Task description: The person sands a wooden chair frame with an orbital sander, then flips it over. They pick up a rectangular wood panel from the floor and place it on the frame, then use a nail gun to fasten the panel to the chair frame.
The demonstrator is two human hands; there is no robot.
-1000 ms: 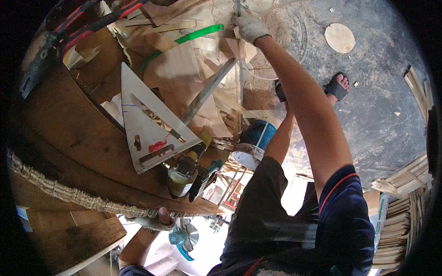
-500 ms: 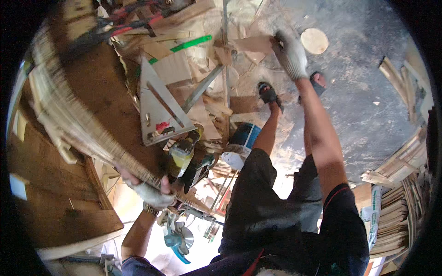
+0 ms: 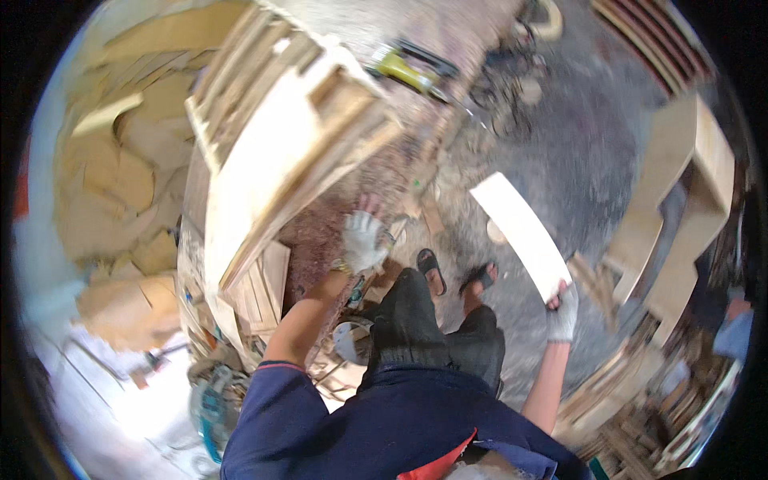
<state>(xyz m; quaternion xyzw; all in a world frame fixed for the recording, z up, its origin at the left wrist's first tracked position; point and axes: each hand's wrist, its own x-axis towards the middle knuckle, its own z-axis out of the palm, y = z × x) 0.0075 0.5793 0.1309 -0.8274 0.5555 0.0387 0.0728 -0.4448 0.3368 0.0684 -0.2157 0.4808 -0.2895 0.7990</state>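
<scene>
My right hand [image 3: 563, 316], in a white glove with bare fingertips, is closed on the near end of a pale, slightly curved wooden board [image 3: 524, 232]. The board slants away to the upper left, above the dark floor. My left hand [image 3: 364, 242], gloved the same way, has its fingers stretched out and holds nothing. It is over or on the reddish-brown bench top [image 3: 320, 216]; whether it touches is unclear. Left of it stands a large pale wooden piece with a slatted stack [image 3: 264, 152].
A yellow-green power tool [image 3: 408, 74] lies on the bench's far part, with a tangled cord [image 3: 508, 96] beside it. An angular plywood frame [image 3: 680, 184] stands at right, near stacked wood strips [image 3: 616, 392]. Cut sheet scraps [image 3: 128, 176] fill the far left. A teal tool [image 3: 210, 416] sits lower left.
The view has swung to another part of the workshop. My left hand, earlier at a long strip-like wooden edge, is now spread and free. My right hand now holds the board out to the right.
</scene>
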